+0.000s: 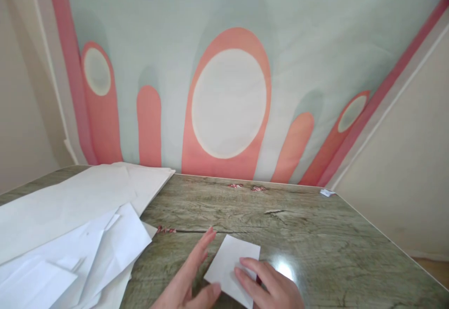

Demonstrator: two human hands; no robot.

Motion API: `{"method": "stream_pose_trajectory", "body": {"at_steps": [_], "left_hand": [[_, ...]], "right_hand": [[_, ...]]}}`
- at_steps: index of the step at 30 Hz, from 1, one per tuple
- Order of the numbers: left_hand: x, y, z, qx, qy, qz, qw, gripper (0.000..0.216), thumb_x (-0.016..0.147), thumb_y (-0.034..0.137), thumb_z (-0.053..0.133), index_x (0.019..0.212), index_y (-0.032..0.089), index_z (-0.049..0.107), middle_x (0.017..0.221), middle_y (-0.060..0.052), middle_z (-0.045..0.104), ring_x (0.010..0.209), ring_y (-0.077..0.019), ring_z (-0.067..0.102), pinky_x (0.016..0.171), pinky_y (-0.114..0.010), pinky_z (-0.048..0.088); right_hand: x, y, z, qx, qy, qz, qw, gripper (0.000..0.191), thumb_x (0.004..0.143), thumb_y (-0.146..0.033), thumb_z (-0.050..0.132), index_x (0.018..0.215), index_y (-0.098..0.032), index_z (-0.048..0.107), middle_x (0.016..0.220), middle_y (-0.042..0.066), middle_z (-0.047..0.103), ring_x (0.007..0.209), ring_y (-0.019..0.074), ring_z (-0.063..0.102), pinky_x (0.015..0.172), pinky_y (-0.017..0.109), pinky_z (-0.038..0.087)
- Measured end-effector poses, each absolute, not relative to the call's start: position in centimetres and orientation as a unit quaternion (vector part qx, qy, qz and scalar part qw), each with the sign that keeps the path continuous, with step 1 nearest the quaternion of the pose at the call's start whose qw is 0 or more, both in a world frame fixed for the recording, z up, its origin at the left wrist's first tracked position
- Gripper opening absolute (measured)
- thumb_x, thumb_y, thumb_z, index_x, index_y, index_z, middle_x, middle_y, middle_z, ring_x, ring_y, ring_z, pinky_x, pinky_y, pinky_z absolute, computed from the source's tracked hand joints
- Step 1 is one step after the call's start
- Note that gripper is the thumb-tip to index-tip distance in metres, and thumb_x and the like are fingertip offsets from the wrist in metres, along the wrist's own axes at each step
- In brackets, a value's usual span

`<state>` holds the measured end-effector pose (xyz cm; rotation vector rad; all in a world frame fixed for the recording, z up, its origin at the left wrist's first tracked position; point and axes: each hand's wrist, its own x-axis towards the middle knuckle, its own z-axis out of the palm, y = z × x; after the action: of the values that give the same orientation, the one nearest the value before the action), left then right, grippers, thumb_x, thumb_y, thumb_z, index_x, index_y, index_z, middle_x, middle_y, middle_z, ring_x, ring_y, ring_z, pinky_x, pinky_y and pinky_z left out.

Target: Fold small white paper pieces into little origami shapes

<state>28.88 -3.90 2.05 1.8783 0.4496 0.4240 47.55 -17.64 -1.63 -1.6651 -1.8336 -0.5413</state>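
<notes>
A small white piece of paper (229,257), seemingly folded, lies tilted on the table at the bottom middle. My right hand (271,283) reaches over its right edge, with slightly bent, parted fingers resting on top of the paper; its thumb is out of sight. To the left is my left hand (191,276), fingers stretched up and away from the thumb. The left thumb tip meets the paper's lower left edge, while the other left fingers stay off it. Whether the paper has several layers is hard to see.
Large white sheets (87,187) are stacked at the left, with several folded or cut white papers (122,243) loosely piled in front. The wood-patterned table (315,243) ends at a wall with a coral and grey-green hanging (168,33). A small white scrap (327,192) sits at the far right corner.
</notes>
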Motion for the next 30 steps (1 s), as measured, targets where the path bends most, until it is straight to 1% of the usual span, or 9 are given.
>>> {"method": "stream_pose_trajectory", "body": {"at_steps": [3,6,10,15,18,21,25,27,30], "left_hand": [[28.5,-3.5,2.7,0.881,0.143,0.174,0.416,0.082,0.066,0.015,0.066,0.139,0.035,0.033,0.147,-0.003,0.032,0.134,-0.0281,0.03,0.109,-0.048,0.026],[28.8,-3.3,2.6,0.918,0.118,0.182,0.331,0.06,0.066,0.007,0.056,0.121,0.031,0.056,0.132,-0.003,0.053,0.126,-0.0273,0.043,0.108,-0.047,0.029],[29.2,-3.3,2.7,0.946,0.051,0.12,0.297,0.049,0.071,0.004,0.049,0.108,0.031,0.066,0.113,-0.001,0.067,0.106,-0.0234,0.061,0.1,-0.039,0.041],[28.8,-4.5,3.7,0.954,0.074,0.118,0.267,0.046,0.07,0.004,0.051,0.104,0.03,0.067,0.104,0.0,0.071,0.097,-0.0229,0.065,0.091,-0.033,0.046],[28.9,-5.1,4.2,0.959,0.072,0.103,0.253,0.033,0.077,0.009,0.051,0.1,0.027,0.068,0.096,-0.003,0.072,0.088,-0.023,0.067,0.08,-0.029,0.048],[29.1,-5.1,4.3,0.959,0.075,0.085,0.259,0.024,0.089,0.018,0.044,0.086,0.023,0.067,0.078,-0.003,0.071,0.072,-0.0188,0.066,0.067,-0.023,0.046],[29.2,-4.8,3.8,0.949,0.117,0.075,0.285,0.037,0.095,0.028,0.038,0.066,0.02,0.059,0.06,0.0,0.061,0.053,-0.0129,0.056,0.051,-0.021,0.037],[29.1,-4.6,3.3,0.935,0.148,0.085,0.311,0.037,0.095,0.03,0.037,0.067,0.02,0.059,0.06,0.001,0.06,0.052,-0.0121,0.054,0.05,-0.02,0.035],[29.2,-4.4,2.5,0.904,0.197,0.12,0.361,0.019,0.092,0.03,0.045,0.094,0.022,0.062,0.065,0.002,0.063,0.056,-0.0129,0.056,0.054,-0.019,0.038]], "right_hand": [[48.2,-17.7,-0.8,-0.588,-0.736,-0.177,0.286,0.034,0.088,-0.011,0.042,0.113,-0.023,0.061,0.096,0.006,0.07,0.072,0.0131,0.067,0.062,0.018,0.053],[48.2,-17.6,-0.3,-0.575,-0.756,-0.128,0.285,0.032,0.089,-0.014,0.042,0.115,-0.023,0.059,0.095,0.005,0.069,0.073,0.0126,0.064,0.062,0.018,0.051],[47.9,-17.4,0.0,-0.562,-0.769,-0.114,0.281,0.027,0.086,-0.017,0.043,0.101,-0.022,0.065,0.084,0.003,0.069,0.065,0.014,0.06,0.058,0.024,0.047],[47.5,-17.4,1.1,-0.557,-0.779,-0.064,0.279,0.014,0.086,-0.027,0.055,0.091,-0.024,0.067,0.078,-0.001,0.071,0.069,0.0145,0.059,0.062,0.027,0.043],[47.4,-17.6,1.6,-0.539,-0.776,-0.014,0.327,0.027,0.091,-0.041,0.049,0.088,-0.021,0.066,0.076,0.001,0.07,0.07,0.0146,0.061,0.068,0.028,0.043],[47.2,-17.8,1.6,-0.563,-0.74,0.031,0.368,0.029,0.094,-0.036,0.041,0.084,-0.019,0.063,0.071,0.002,0.068,0.065,0.0136,0.061,0.064,0.025,0.043],[47.2,-18.0,1.3,-0.63,-0.671,0.089,0.38,0.028,0.095,-0.029,0.037,0.08,-0.019,0.058,0.066,0.0,0.061,0.059,0.0117,0.057,0.056,0.02,0.042],[47.2,-18.0,1.1,-0.657,-0.642,0.093,0.384,0.026,0.095,-0.03,0.038,0.077,-0.02,0.054,0.065,-0.001,0.056,0.058,0.0114,0.055,0.055,0.02,0.041],[47.4,-17.8,0.8,-0.669,-0.632,0.096,0.379,0.025,0.094,-0.029,0.038,0.075,-0.02,0.051,0.07,0.0,0.055,0.063,0.0122,0.055,0.059,0.021,0.042]]}}
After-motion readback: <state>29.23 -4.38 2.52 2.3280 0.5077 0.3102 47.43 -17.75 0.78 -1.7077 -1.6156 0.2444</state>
